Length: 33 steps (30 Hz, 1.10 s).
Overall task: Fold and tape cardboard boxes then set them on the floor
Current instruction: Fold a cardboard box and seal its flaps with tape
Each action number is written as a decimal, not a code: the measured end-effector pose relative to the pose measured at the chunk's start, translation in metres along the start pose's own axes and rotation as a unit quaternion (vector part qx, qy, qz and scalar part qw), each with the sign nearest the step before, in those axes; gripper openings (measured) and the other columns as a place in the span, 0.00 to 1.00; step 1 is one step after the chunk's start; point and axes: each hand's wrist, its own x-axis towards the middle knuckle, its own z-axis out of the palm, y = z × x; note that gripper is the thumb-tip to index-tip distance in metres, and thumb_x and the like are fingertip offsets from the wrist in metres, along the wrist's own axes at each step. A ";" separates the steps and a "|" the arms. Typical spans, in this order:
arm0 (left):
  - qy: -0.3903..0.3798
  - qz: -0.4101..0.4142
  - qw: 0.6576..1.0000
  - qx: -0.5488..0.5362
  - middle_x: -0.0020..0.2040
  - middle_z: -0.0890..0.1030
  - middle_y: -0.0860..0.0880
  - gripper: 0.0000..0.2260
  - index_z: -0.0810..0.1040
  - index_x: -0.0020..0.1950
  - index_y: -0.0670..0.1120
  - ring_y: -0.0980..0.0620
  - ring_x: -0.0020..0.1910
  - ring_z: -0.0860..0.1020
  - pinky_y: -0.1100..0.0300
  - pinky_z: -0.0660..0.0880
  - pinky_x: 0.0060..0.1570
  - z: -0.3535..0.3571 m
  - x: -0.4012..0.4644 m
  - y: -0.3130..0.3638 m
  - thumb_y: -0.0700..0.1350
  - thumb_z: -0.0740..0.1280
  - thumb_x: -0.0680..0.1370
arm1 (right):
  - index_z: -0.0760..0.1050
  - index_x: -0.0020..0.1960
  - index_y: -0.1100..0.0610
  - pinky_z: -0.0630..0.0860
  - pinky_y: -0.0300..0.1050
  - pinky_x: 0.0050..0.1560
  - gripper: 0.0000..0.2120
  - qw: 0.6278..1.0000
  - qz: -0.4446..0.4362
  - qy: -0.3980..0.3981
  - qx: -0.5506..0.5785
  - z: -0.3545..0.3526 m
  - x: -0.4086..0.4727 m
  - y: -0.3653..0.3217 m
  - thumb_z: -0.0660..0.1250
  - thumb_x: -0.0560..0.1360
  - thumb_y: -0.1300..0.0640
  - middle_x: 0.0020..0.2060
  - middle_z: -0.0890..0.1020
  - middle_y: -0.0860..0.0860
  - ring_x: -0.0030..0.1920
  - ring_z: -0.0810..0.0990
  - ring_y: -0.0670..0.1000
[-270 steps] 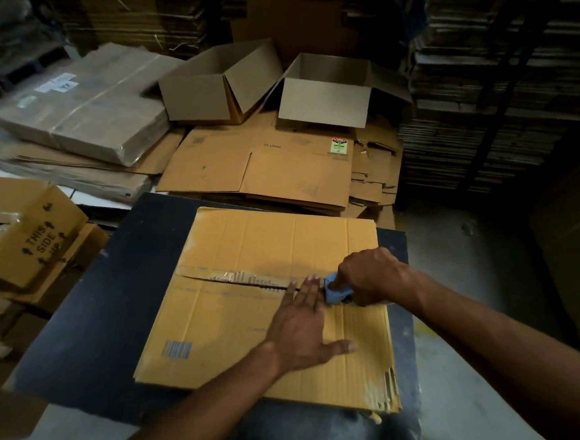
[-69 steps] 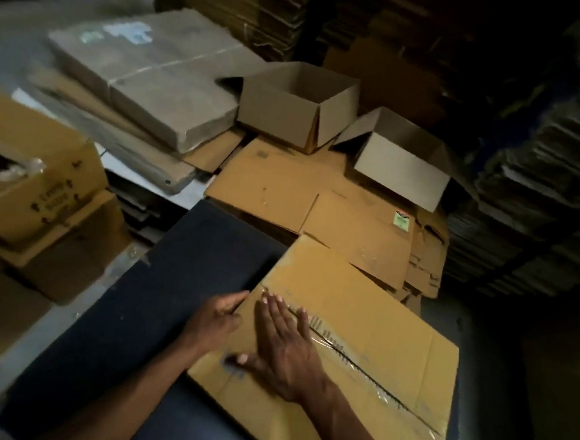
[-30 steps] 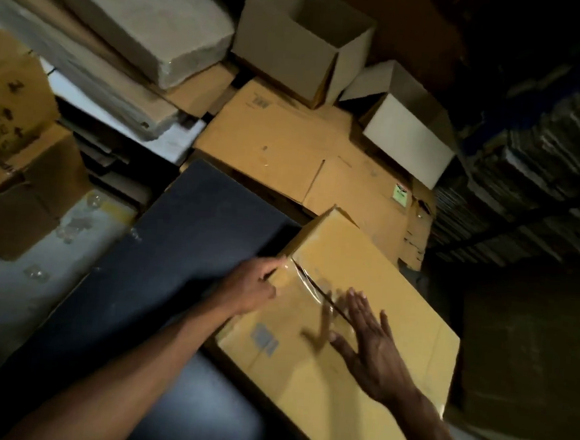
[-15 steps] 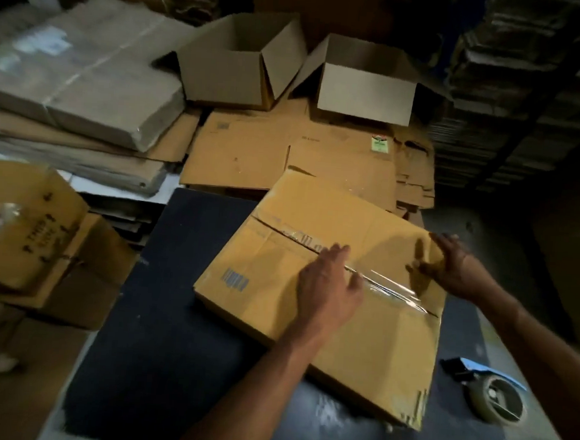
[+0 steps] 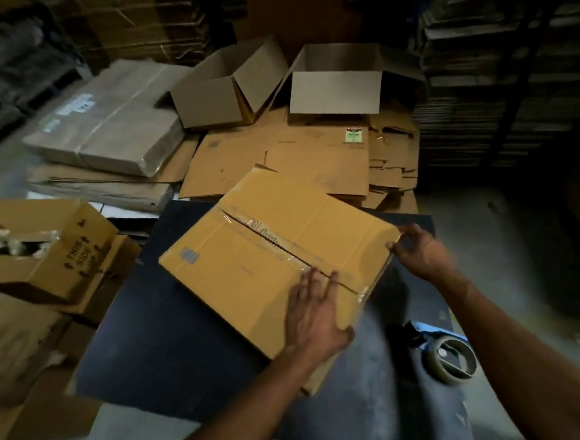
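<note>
A yellow-brown cardboard box (image 5: pixel 262 252) lies on the dark table (image 5: pixel 177 342), turned at an angle, with clear tape along its centre seam. My left hand (image 5: pixel 312 317) lies flat on the box's near right part, fingers straight over the taped seam, thumb at the box's edge. My right hand (image 5: pixel 420 253) grips the box's far right corner, fingers curled over the edge. A tape dispenser (image 5: pixel 450 354) with a blue handle lies on the table at the right, apart from both hands.
Two open assembled boxes (image 5: pixel 229 88) (image 5: pixel 339 82) stand behind on a pile of flattened cardboard (image 5: pixel 286 157). A wrapped bundle (image 5: pixel 117 121) lies at the back left. A box marked THIS SIDE UP (image 5: pixel 50 247) sits left of the table. Stacked cardboard fills the dark shelves (image 5: pixel 480 78) behind.
The box has slid and turned on the table. My left hand moved toward the box's near right part; my right hand stays on the far right corner.
</note>
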 end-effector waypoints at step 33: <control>0.170 0.067 0.979 0.090 0.84 0.56 0.42 0.41 0.59 0.84 0.49 0.43 0.83 0.57 0.37 0.54 0.78 0.054 -0.009 -0.076 0.60 0.71 0.75 | 0.74 0.73 0.50 0.76 0.47 0.59 0.27 0.968 0.030 -0.133 -0.210 0.019 -0.090 0.140 0.71 0.74 0.58 0.64 0.83 0.53 0.61 0.82 0.55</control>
